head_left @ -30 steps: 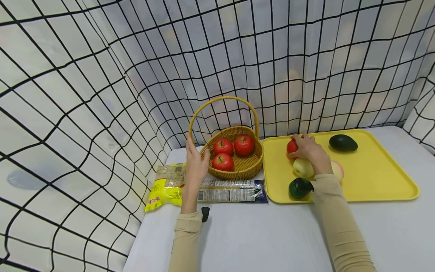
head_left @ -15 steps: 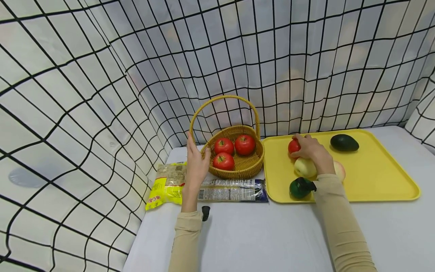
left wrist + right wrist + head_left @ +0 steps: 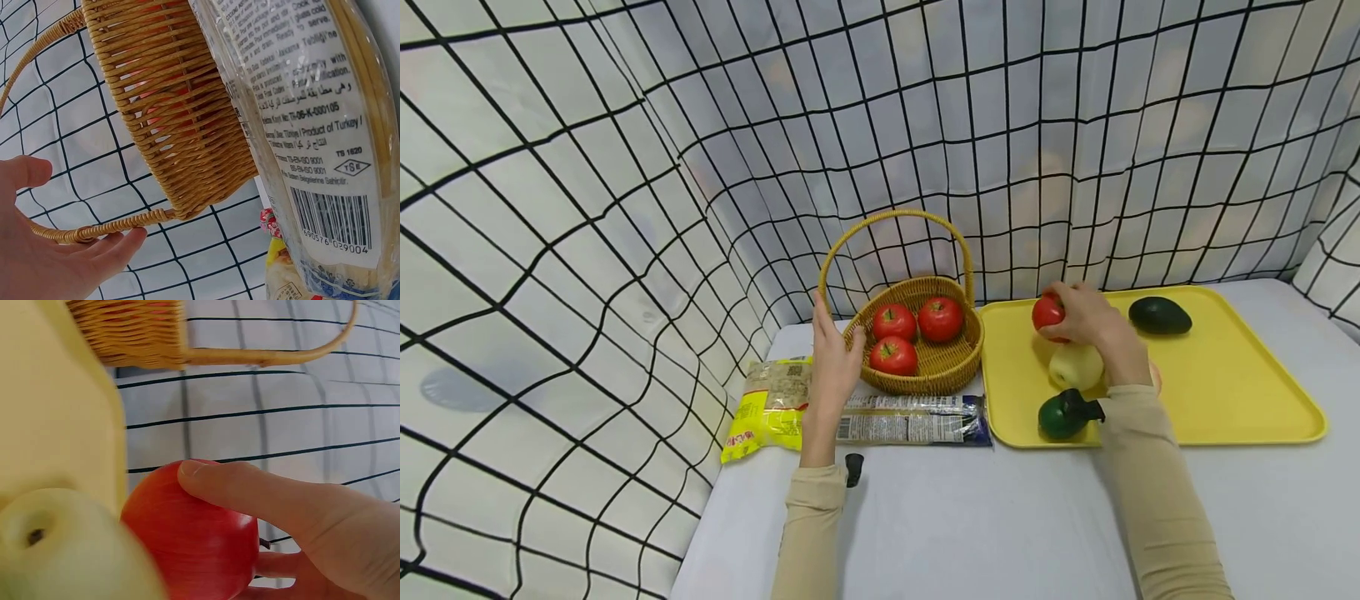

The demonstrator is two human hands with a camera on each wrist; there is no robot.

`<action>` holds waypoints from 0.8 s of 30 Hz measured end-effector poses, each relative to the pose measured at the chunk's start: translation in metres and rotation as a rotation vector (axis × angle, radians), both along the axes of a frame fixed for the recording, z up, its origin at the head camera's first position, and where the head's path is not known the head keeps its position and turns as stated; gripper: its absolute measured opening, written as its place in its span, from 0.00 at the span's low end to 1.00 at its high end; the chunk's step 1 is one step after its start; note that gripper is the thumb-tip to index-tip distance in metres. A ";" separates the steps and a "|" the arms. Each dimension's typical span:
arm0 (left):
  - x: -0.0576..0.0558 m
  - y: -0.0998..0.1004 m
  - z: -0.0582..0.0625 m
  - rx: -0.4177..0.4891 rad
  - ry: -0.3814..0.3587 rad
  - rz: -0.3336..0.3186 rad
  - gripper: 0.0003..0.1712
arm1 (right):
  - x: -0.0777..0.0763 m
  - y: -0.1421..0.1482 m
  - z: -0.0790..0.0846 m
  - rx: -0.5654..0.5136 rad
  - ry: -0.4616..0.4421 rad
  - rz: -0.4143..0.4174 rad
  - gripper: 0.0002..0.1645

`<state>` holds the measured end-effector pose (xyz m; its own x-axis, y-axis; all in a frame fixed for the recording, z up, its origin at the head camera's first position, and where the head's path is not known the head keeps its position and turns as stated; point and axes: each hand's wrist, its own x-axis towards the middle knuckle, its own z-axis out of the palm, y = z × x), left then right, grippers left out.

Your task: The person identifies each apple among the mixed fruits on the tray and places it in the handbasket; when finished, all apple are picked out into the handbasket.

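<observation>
My right hand (image 3: 1084, 317) grips a red apple (image 3: 194, 534) over the left part of the yellow tray (image 3: 1240, 400), thumb on one side and fingers on the other. Just in front of it lies a pale green apple (image 3: 1075, 367). My left hand (image 3: 835, 358) is at the left side of a wicker basket (image 3: 940, 379), its straight fingers touching the base of the handle (image 3: 119, 226). Inside the basket sit three red apples (image 3: 893, 357).
A dark green avocado (image 3: 1159, 315) lies at the tray's back. Near its front edge is a green round item (image 3: 1062, 417), partly overlapped by a black wrist piece. A noodle packet (image 3: 910, 421) and a yellow bag (image 3: 767, 408) lie before the basket. Black netting (image 3: 1000, 150) stands behind.
My right hand has lifted the red apple slightly off the tray, after first reaching around it. The left hand stays by the basket handle.
</observation>
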<state>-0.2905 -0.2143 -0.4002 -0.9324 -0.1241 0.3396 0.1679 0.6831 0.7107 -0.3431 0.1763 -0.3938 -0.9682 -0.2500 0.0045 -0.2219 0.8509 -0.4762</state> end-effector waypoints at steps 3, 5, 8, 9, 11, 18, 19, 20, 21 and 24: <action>0.000 0.000 -0.001 -0.002 -0.003 -0.001 0.51 | 0.009 0.000 0.012 -0.022 0.024 0.016 0.41; 0.000 0.001 -0.002 -0.006 -0.007 0.003 0.51 | 0.015 0.000 0.021 -0.038 0.040 0.021 0.41; 0.001 0.001 -0.003 -0.009 -0.005 0.003 0.50 | 0.024 0.000 0.031 -0.051 0.066 0.023 0.42; 0.001 0.001 -0.004 -0.012 -0.002 0.001 0.51 | 0.027 -0.001 0.034 -0.053 0.076 0.024 0.42; 0.002 0.002 -0.005 -0.014 -0.001 0.000 0.51 | 0.031 -0.001 0.038 -0.055 0.089 0.031 0.43; -0.001 0.002 -0.004 -0.001 0.004 -0.011 0.51 | 0.048 -0.006 0.057 -0.112 0.062 0.076 0.45; -0.002 0.002 -0.004 0.001 0.006 -0.011 0.51 | 0.049 -0.008 0.060 -0.127 0.059 0.085 0.45; -0.003 0.002 -0.003 0.001 0.010 -0.009 0.51 | 0.051 -0.010 0.062 -0.141 0.057 0.094 0.45; -0.003 0.002 -0.003 0.000 0.013 -0.006 0.51 | 0.052 -0.012 0.064 -0.152 0.060 0.103 0.45; -0.004 0.001 -0.002 -0.001 0.013 -0.002 0.51 | 0.054 -0.019 0.066 -0.180 0.067 0.123 0.44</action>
